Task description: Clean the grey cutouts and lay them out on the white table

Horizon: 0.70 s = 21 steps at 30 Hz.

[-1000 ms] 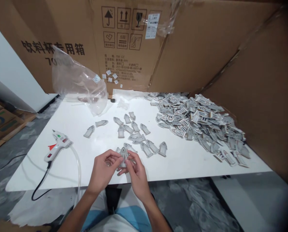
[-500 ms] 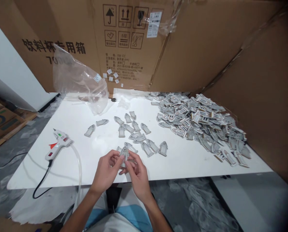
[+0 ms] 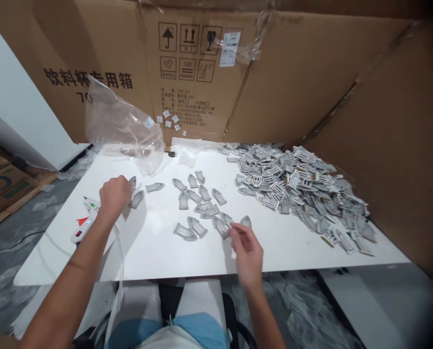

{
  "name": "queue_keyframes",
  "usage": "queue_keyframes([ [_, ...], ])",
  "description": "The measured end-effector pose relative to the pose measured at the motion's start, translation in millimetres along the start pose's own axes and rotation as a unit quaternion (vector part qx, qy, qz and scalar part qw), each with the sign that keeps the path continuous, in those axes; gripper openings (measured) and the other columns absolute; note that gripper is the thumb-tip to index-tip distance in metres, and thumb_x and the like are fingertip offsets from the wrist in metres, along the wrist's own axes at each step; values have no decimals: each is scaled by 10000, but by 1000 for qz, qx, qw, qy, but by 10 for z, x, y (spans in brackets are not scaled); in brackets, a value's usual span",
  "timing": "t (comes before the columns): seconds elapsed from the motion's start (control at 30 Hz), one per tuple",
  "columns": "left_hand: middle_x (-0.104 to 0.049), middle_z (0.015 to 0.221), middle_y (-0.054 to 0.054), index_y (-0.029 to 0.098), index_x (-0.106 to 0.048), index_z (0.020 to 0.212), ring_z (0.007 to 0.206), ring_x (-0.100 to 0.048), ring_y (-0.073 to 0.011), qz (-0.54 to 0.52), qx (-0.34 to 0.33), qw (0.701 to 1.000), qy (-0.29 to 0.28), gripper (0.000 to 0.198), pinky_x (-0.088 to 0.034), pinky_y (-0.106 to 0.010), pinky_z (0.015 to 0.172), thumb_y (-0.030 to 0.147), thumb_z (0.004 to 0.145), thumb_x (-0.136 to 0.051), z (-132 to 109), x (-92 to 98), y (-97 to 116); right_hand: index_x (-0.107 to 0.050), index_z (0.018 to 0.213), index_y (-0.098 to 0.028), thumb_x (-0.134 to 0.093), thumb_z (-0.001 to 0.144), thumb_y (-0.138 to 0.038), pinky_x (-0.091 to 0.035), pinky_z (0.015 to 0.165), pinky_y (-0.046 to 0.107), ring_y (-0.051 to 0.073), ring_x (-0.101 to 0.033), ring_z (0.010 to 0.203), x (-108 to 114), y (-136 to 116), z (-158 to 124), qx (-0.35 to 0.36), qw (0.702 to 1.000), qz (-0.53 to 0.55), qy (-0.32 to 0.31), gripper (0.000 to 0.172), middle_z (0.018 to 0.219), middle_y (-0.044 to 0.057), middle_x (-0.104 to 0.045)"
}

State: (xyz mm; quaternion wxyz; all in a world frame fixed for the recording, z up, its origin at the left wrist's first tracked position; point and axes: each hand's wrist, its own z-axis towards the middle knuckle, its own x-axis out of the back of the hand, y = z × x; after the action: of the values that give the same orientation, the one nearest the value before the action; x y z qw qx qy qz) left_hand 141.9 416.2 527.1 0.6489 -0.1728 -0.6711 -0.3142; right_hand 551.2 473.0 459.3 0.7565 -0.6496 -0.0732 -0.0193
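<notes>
My left hand [image 3: 115,198] is closed over the left part of the table, holding a small grey arch-shaped piece [image 3: 133,182] whose tip shows past the fingers. Just beside it lies another grey piece [image 3: 136,199], flat on the table. Near the table's front, my right hand [image 3: 248,252] has its fingers loosely bent and slightly apart. Its fingertips are at the edge of a grey piece [image 3: 220,227]; whether they touch it is hard to tell. A further piece [image 3: 246,221] is partly hidden behind that hand. Several similar pieces [image 3: 211,211] lie scattered mid-table, some overlapping.
A glue gun [image 3: 88,218] lies on the left, partly behind my left forearm. A large heap of grey and white pieces [image 3: 292,182] covers the right of the white table [image 3: 158,261]. A clear plastic bag [image 3: 123,128] leans on the cardboard box [image 3: 292,72] behind.
My hands have parted from the piece held between them. The left has gone to the far left with a piece; the right has moved right, to the scattered pieces.
</notes>
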Motion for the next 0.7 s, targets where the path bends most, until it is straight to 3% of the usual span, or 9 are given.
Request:
queue_keyframes([
  [0.17, -786, 1132, -260, 160, -823, 1035, 1052, -718, -432, 8, 1, 999, -39, 342, -520, -447, 811, 419, 890, -654, 396, -114, 14, -748, 1067, -179, -588, 1001, -443, -528, 745, 384, 226, -612, 760, 621, 203, 659, 122, 957, -239, 114, 315, 954, 106, -740],
  [0.3, -784, 1156, -250, 157, -822, 1087, 1067, -722, -439, -7, -15, 1000, -18, 350, -514, -455, 822, 413, 913, -658, 359, -136, 31, -749, 1078, -176, -558, 952, -373, -449, 1039, 523, 327, -576, 1077, 889, 286, 1144, 174, 924, -315, 133, 302, 1146, 173, -752],
  [0.37, -759, 1265, -239, 155, -777, 1208, 1123, -712, -427, -20, -38, 999, 12, 389, -514, -459, 858, 399, 966, -595, 231, -119, 66, -746, 1190, -165, -547, 943, -346, -377, 1113, 580, 367, -522, 1201, 922, 340, 1333, 187, 907, -360, 118, 366, 1302, 191, -736],
  [0.47, -756, 1309, -178, 197, -723, 1280, 1109, -723, -352, -47, -108, 993, 27, 412, -512, -416, 878, 415, 1065, -448, -97, -105, 130, -727, 1326, -170, -517, 963, -332, -377, 1060, 619, 394, -495, 1179, 921, 466, 1502, 184, 878, -433, 87, 450, 1359, 199, -718],
  [0.53, -802, 1162, -105, 247, -754, 1167, 1035, -744, -296, -66, -181, 981, -10, 369, -516, -372, 872, 422, 1085, -440, -380, -120, 147, -726, 1341, -176, -491, 991, -339, -402, 1009, 616, 391, -510, 1121, 926, 558, 1547, 192, 866, -457, 71, 452, 1267, 210, -731],
  [0.6, -805, 1132, -71, 270, -775, 1083, 1083, -739, -273, -81, -252, 963, -54, 284, -521, -354, 935, 377, 1062, -512, -668, -156, 123, -729, 1319, -164, -477, 1006, -337, -424, 991, 601, 377, -538, 1075, 947, 624, 1562, 213, 864, -452, 57, 438, 1178, 215, -727],
  [0.7, -761, 1254, -78, 277, -755, 1198, 1183, -699, -284, -121, -324, 934, -93, 239, -516, -382, 1016, 372, 1008, -645, -1011, -243, 24, -729, 1269, -144, -449, 1026, -339, -448, 1013, 569, 358, -585, 1054, 981, 639, 1555, 235, 869, -434, 46, 420, 1126, 215, -722],
])
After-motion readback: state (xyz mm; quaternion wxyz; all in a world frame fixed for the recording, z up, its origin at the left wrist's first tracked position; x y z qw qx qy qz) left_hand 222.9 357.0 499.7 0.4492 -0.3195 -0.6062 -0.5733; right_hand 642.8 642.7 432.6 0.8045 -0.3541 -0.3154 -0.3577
